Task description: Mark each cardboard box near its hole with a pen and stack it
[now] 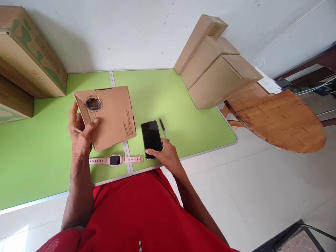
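My left hand (83, 131) is closed around the left edge of a small brown cardboard box (112, 119), thumb on its face, and holds it tilted above the table. Near the box's upper left corner is a rough hole (93, 103) ringed with dark scribbles; printed lines run along its right side. My right hand (166, 153) grips the lower right part of a black smartphone (151, 136) at the table's front edge. Beside the phone lies a pen (164, 129). Below the box a pink smartwatch (114, 160) is stretched flat, its left strap end hidden by my left forearm.
The green folding table (162, 91) has a metal seam. Large cartons (39, 63) stand at the left, and several plain cardboard boxes (217, 80) lean at the back right. A wooden oval stool top (283, 120) with a white power strip (267, 82) is beyond the right edge.
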### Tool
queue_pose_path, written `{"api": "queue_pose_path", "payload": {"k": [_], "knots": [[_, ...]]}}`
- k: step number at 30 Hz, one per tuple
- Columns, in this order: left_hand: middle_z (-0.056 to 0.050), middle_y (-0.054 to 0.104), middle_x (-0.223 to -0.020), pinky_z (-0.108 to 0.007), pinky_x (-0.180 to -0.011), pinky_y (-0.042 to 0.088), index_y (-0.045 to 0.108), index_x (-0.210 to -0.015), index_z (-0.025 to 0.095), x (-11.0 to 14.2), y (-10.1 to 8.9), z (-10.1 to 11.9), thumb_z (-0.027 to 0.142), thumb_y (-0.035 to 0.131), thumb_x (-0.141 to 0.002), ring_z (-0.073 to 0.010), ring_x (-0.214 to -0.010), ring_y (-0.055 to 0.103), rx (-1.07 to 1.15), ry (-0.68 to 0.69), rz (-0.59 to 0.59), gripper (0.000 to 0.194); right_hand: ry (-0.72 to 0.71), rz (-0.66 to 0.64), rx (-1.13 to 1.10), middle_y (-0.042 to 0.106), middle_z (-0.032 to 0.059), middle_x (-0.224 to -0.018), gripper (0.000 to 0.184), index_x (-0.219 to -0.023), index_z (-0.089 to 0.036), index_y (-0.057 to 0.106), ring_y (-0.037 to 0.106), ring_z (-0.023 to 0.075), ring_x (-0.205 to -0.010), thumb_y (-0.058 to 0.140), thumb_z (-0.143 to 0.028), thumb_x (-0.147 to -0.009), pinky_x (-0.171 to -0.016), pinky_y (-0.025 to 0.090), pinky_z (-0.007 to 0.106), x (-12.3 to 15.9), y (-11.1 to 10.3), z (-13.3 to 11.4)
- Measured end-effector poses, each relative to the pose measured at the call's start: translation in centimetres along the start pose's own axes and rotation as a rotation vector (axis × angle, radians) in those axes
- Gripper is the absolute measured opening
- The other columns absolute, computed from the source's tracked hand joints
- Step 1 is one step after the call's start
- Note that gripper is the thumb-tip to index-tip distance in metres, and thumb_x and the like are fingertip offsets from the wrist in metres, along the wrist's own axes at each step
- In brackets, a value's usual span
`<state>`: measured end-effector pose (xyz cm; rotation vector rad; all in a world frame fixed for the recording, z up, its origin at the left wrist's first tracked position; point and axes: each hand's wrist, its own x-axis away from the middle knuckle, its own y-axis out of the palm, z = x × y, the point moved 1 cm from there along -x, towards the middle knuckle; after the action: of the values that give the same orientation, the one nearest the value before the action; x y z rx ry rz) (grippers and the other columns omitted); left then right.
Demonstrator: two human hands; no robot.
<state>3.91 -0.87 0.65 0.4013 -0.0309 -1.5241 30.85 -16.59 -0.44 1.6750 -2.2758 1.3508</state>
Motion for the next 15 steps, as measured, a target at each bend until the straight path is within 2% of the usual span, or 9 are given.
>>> {"api": "queue_pose_path", "payload": {"k": [3, 5, 8, 11, 15], "knots": [[-0.002, 0.08, -0.132, -0.037, -0.099, 0.065, 0.078, -0.144, 0.037, 0.1, 0.0, 0.1, 0.034, 0.105, -0.065, -0.0277, -0.125, 0.074, 0.002, -0.012, 0.013, 0.083, -0.033, -0.09, -0.338, 0.081, 0.0063, -0.098, 0.029, -0.093, -0.023, 0.068, 0.076, 0.0304, -0.101, 0.083, -0.043, -0.076, -0.096, 0.06, 0.047, -0.1, -0.4, 0.6], [-0.002, 0.08, -0.132, -0.038, -0.097, 0.065, 0.077, -0.144, 0.037, 0.2, 0.0, 0.1, 0.034, 0.105, -0.066, -0.0284, -0.123, 0.074, -0.009, -0.023, 0.024, 0.083, -0.006, -0.219, -0.615, 0.084, 0.0075, -0.106, 0.033, -0.099, -0.022, 0.073, 0.079, 0.0301, -0.105, 0.086, -0.04, -0.074, -0.098, 0.062, 0.047, 0.1, -0.4, 1.1], [-0.005, 0.078, -0.136, -0.038, -0.096, 0.065, 0.075, -0.148, 0.035, 0.3, -0.1, -0.1, 0.035, 0.104, -0.067, -0.0291, -0.123, 0.074, -0.03, -0.043, 0.028, 0.085, 0.094, -0.422, -0.984, 0.086, 0.0097, -0.115, 0.046, -0.113, -0.022, 0.077, 0.083, 0.0302, -0.102, 0.094, -0.039, -0.074, -0.085, 0.068, 0.044, 1.0, -0.4, 1.9], [-0.008, 0.075, -0.142, -0.037, -0.098, 0.064, 0.067, -0.156, 0.032, 0.5, -0.2, -0.4, 0.038, 0.102, -0.07, -0.0297, -0.126, 0.073, -0.04, -0.041, 0.013, 0.093, 0.073, -0.493, -1.191, 0.085, 0.0093, -0.122, 0.044, -0.117, -0.023, 0.081, 0.083, 0.0252, -0.097, 0.097, -0.036, -0.078, -0.074, 0.069, 0.035, 1.8, -0.7, 2.4], [-0.012, 0.072, -0.148, -0.042, -0.106, 0.063, 0.057, -0.165, 0.031, 0.6, 0.2, -0.6, 0.047, 0.098, -0.077, -0.0349, -0.136, 0.07, -0.099, -0.009, -0.051, 0.098, -0.126, -0.624, -1.284, 0.083, 0.01, -0.135, 0.046, -0.124, -0.026, 0.083, 0.08, 0.0225, -0.096, 0.096, -0.031, -0.08, -0.069, 0.066, 0.03, 2.5, -1.5, 0.4]]}}
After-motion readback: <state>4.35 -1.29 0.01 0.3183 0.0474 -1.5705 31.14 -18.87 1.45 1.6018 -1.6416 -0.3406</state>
